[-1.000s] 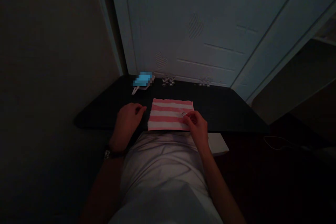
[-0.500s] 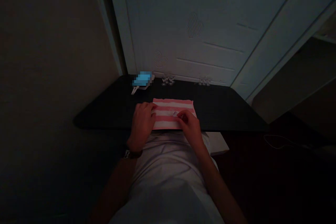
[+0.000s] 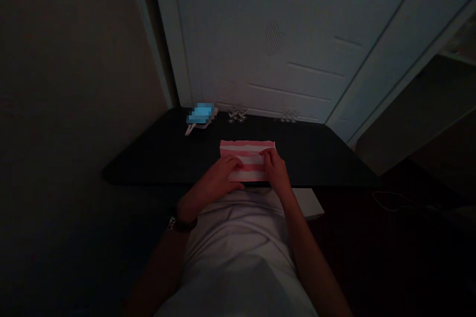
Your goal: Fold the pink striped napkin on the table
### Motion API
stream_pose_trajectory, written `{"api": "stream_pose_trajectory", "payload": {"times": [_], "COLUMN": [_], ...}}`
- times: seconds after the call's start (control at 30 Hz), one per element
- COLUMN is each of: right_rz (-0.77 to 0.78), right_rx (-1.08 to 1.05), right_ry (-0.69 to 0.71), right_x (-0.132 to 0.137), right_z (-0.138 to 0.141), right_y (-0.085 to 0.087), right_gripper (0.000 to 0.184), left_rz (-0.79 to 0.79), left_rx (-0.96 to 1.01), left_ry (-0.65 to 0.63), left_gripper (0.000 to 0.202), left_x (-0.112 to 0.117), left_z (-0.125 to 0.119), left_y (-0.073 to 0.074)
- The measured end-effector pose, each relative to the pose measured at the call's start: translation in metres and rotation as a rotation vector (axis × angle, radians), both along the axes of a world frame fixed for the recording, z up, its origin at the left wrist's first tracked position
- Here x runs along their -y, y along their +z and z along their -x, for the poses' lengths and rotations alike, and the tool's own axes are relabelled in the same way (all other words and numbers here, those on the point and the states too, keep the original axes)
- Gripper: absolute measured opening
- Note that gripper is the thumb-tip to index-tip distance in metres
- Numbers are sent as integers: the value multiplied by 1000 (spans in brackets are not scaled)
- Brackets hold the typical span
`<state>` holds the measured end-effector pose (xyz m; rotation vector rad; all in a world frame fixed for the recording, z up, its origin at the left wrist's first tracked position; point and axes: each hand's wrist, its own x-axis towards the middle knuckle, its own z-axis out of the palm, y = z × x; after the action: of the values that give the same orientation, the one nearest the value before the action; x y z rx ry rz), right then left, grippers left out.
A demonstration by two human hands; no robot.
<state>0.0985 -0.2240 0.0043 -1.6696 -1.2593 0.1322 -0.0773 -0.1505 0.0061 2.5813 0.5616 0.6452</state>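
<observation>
Slid left hand (image 3: 216, 179), unclenched, farther across striped cloth (image 3: 251, 160); shifted right hand (image 3: 276, 169) rightward, could not tell whether grasping.

Head-worn view, facing forward and down, near the dark table (image 3: 320, 153)

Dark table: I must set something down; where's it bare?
The table looks bare right of the right hand and between the left hand and left corner. Crowded: the striped cloth, under both hands; the back edge, with blurred blue object and small shiny pieces.
</observation>
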Motion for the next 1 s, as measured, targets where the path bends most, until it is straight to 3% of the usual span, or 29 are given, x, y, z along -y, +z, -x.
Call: {"api": "stream_pose_trajectory", "payload": {"times": [0.27,0.5,0.6,0.8,1.0], "right_rz": [77,149,125,108,149], "right_rx": [46,113,99,132,105], "right_ry": [107,-111,-178,-7,-54], "right_x": [-4,14,15,-1,0], "right_z": [2,-33,-31,2,-14], "right_y": [-3,1,5,10,-3], "right_gripper": [11,10,11,8,7], "left_rz": [26,12,42,56,45], "left_rx": [31,31,71,150,166], "left_ry": [21,32,40,167,208], "left_gripper": [50,48,37,19,15], "left_x": [-5,-3,-2,-9,-12], "left_z": [0,3,0,-11,-13], "left_y": [-7,-5,-3,-6,-10]}}
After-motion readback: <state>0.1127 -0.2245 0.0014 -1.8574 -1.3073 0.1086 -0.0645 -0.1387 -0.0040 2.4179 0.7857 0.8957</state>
